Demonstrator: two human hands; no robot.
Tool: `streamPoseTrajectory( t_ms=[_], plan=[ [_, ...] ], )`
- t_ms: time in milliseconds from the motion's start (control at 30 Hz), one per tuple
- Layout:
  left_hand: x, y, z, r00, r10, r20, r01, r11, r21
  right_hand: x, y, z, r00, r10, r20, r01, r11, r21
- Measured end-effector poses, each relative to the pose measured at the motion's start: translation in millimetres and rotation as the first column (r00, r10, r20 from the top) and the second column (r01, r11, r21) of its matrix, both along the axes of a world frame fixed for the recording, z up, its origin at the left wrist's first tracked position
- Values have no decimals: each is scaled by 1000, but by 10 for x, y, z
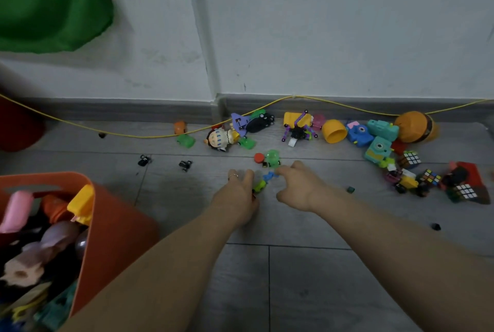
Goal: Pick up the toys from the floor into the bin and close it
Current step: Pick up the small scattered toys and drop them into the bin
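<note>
An orange bin (117, 227) stands at the lower left, filled with several toys. Many small toys lie along the wall: a doll (219, 139), a yellow cup (334, 131), toy cameras (379, 148) and puzzle cubes (410, 159). My left hand (238, 195) is palm down on the floor, its thumb and fingers closed around a small yellow-green toy car (259, 186). My right hand (299, 187) reaches in from the right with its fingertips touching a blue toy (270, 176) and its thumb held apart. A green and red toy (270, 159) lies just beyond both hands.
A yellow cord (149, 136) sags along the skirting board over the toys. Green cloth (48, 5) hangs at the top left, and a dark red object (18, 128) sits at the left edge. Small black pieces (185, 164) dot the grey floor.
</note>
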State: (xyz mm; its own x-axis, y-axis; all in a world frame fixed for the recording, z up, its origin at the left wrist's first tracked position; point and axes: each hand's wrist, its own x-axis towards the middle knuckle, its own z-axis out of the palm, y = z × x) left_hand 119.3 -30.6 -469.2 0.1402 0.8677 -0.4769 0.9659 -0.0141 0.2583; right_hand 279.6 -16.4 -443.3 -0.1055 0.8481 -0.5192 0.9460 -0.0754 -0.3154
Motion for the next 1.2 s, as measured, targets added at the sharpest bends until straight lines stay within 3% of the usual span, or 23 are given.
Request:
streamPoseTrajectory(
  t_ms=[167,367,533,767,867,967,1067,1200],
  plan=[
    [-3,74,-68,1000,-5,-24,6,998,59,194,-67,-47,995,-78,65,69,990,125],
    [150,134,-20,1000,3,-29,-1,998,61,731,-219,-99,913,-269,306,208,953,219],
    [191,143,19,997,-28,-70,34,996,87,928,-296,-174,884,-396,250,373,918,134],
    [189,64,-11,997,-80,11,78,991,105,804,-248,-204,927,-361,98,339,922,186],
    [208,71,-51,995,-104,-1,104,986,128,710,-167,-167,916,-400,-21,397,900,181],
    [226,103,-93,995,-99,-13,100,986,131,605,-76,-171,821,-522,-230,552,829,90],
    [224,136,-136,997,-73,3,73,990,123,484,11,-152,675,-621,-398,634,764,-116],
    [161,148,-179,995,-88,41,82,986,142,328,133,-52,386,-763,-519,658,622,-424]
  ],
)
